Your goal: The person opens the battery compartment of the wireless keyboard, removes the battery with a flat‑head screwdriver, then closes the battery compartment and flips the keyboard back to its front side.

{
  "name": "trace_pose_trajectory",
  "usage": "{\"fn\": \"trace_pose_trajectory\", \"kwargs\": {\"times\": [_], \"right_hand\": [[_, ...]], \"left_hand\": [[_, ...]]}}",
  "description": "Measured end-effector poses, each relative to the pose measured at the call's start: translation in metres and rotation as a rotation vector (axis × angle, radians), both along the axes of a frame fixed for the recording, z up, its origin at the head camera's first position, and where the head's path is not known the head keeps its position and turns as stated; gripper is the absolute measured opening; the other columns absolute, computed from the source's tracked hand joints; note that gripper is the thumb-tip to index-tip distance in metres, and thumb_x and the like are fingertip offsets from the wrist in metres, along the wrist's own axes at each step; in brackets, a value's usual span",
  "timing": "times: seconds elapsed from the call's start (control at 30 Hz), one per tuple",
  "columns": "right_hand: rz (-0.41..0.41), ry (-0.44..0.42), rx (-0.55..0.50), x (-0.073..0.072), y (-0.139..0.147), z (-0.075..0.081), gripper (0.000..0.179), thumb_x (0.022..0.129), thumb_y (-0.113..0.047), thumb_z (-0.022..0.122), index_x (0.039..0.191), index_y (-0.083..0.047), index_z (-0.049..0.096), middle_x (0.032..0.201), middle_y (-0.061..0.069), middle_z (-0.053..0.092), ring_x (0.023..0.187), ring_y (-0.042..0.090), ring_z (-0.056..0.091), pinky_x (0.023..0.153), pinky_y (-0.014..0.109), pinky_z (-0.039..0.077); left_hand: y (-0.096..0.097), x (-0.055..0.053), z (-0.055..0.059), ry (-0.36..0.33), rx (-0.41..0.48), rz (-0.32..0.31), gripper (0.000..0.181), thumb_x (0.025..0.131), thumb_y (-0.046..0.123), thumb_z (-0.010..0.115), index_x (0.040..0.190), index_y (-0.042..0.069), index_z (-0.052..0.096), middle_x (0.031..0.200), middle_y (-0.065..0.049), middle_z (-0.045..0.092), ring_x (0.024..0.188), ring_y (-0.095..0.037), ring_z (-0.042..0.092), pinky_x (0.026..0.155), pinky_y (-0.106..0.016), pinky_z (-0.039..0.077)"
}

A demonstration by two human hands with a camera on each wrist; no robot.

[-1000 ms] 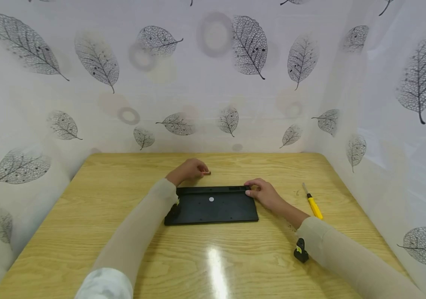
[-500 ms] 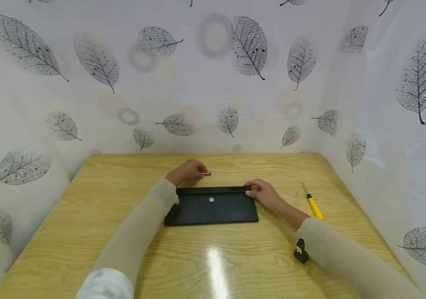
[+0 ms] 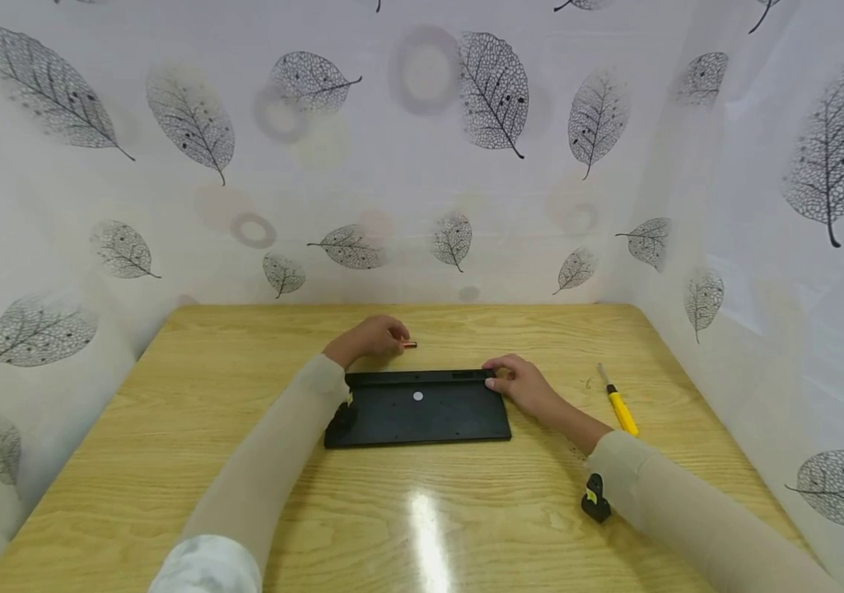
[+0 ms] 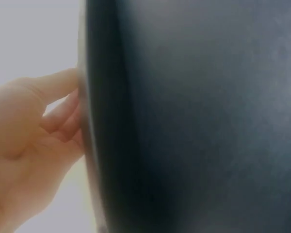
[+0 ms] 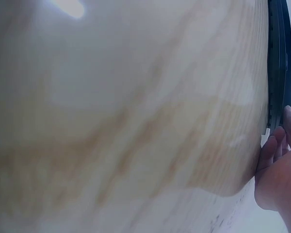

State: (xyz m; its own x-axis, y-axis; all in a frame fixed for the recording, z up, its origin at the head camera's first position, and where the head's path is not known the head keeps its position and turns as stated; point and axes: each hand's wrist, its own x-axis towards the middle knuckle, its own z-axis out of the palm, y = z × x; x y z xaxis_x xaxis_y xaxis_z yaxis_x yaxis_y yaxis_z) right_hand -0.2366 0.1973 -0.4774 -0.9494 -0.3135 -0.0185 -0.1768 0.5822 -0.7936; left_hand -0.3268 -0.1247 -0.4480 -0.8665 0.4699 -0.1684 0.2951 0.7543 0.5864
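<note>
A black keyboard (image 3: 422, 416) lies face down on the wooden table, its underside up with a small white round spot. Near its far right corner is an open slot (image 3: 468, 375), which looks like a battery compartment. Beyond the keyboard's far edge, my left hand (image 3: 375, 338) pinches a small battery (image 3: 410, 344), reddish with a dark end. In the left wrist view the keyboard (image 4: 208, 116) fills much of the picture and hides the battery. My right hand (image 3: 529, 389) grips the far right corner, thumb on the underside; in the right wrist view its fingers (image 5: 276, 143) touch the edge.
A screwdriver (image 3: 620, 408) with a yellow handle lies to the right of my right hand. The wooden table (image 3: 192, 395) ends at a leaf-printed curtain (image 3: 407, 165) behind and at both sides. Small dark marks are on the tabletop near my right wrist.
</note>
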Motion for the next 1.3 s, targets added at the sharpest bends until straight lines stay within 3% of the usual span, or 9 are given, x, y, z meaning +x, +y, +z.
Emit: {"fn": "trace_pose_trajectory", "kwargs": {"times": [0.27,0.5,0.9,1.3], "right_hand": [[-0.002,-0.008,-0.002,0.000,0.000,0.001,0.031,0.099,-0.017,0.066,0.130,-0.011,0.064,0.130,0.014,0.057,0.081,0.022,0.050,0.074,0.036,0.044],[0.002,-0.007,-0.009,0.001,0.000,0.004,0.032,0.099,-0.017,0.066,0.130,-0.011,0.064,0.130,0.014,0.057,0.082,0.022,0.050,0.074,0.036,0.044],[0.007,-0.014,-0.023,0.002,0.000,0.004,0.032,0.100,-0.016,0.065,0.130,-0.010,0.064,0.128,0.015,0.057,0.080,0.022,0.050,0.072,0.036,0.044],[0.013,-0.015,-0.034,0.001,0.001,0.002,0.032,0.099,-0.017,0.065,0.131,-0.010,0.063,0.129,0.015,0.056,0.081,0.022,0.051,0.074,0.036,0.045]], "left_hand": [[-0.016,-0.002,0.007,-0.020,0.032,0.042,0.034,0.102,0.019,0.059,0.133,0.007,0.064,0.135,-0.014,0.063,0.122,-0.030,0.058,0.104,-0.046,0.047],[-0.038,-0.001,0.012,-0.007,0.056,0.059,0.037,0.103,0.018,0.059,0.136,0.003,0.061,0.137,-0.019,0.059,0.125,-0.035,0.057,0.103,-0.049,0.046],[-0.073,-0.001,0.003,-0.014,0.055,0.108,0.036,0.102,0.017,0.060,0.135,0.001,0.062,0.136,-0.021,0.058,0.126,-0.037,0.055,0.103,-0.051,0.046],[-0.082,0.002,-0.002,-0.011,-0.004,0.086,0.035,0.098,0.013,0.064,0.129,-0.003,0.064,0.129,-0.021,0.065,0.120,-0.037,0.060,0.104,-0.049,0.047]]}}
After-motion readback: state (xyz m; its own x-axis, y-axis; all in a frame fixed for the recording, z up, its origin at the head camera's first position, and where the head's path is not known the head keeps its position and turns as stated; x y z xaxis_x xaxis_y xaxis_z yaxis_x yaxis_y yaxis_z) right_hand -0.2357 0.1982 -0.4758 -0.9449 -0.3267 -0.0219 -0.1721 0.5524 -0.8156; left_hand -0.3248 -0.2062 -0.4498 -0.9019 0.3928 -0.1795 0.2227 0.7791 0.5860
